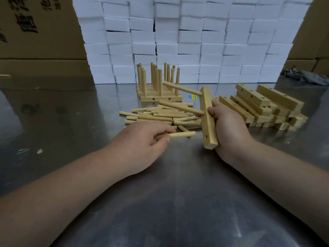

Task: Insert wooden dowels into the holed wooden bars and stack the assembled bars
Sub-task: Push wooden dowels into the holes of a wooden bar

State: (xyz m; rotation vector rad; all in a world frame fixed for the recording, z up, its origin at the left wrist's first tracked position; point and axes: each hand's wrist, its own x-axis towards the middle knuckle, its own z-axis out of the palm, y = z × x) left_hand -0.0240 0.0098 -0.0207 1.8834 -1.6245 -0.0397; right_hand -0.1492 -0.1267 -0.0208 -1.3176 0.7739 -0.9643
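Note:
My right hand (227, 125) grips a holed wooden bar (208, 122) held nearly upright above the table. Two dowels (179, 89) stick out of the bar to the left, and one hole near its lower end stays empty. My left hand (142, 139) pinches a loose dowel (183, 134) lying level, its tip pointing toward the bar's lower part. Behind it lies a pile of loose dowels (160, 115). Farther back stand assembled bars (160, 97) with upright dowels, stacked together. A heap of empty holed bars (263, 107) lies at the right.
The work surface is a shiny metal table (178, 202). A wall of white foam blocks (178, 41) closes the back. Cardboard boxes (35, 32) stand at the left and right, and a grey rag (306, 75) lies at the far right.

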